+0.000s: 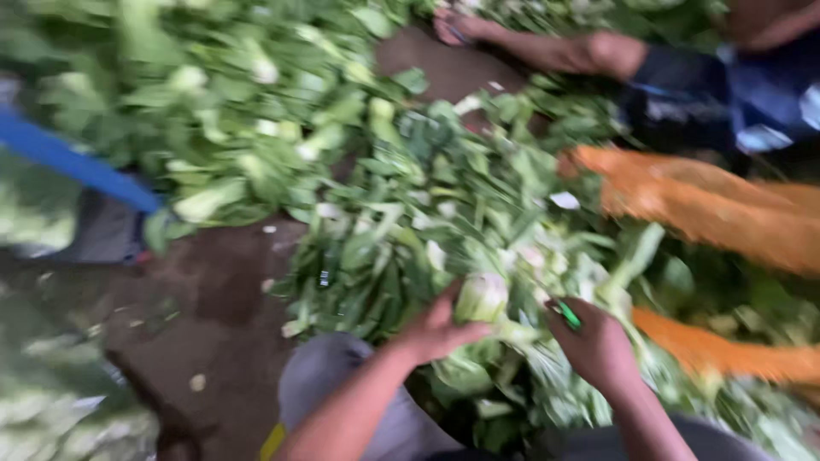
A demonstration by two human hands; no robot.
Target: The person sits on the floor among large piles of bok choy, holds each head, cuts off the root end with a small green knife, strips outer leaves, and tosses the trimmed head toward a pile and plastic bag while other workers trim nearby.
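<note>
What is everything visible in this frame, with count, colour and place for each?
Leafy vegetables: too many to count, green with pale stems, heaped across the top and middle of the ground.
Vegetable head: one, pale green, bottom centre, in the left hand's grip.
Mesh netting: two stretches, orange, at the right; blurred.
Bar: one, blue, slanting at the left edge.
Ground: brown bare earth, lower left, with leaf scraps.
Other person: one, dark blue clothing, upper right, a foot by the leaves.
Green-handled tool: one, in the right hand; kind unclear.
Knees: grey trousers, bottom edge.
Left hand: holding the vegetable head.
Right hand: closed on the tool.
</note>
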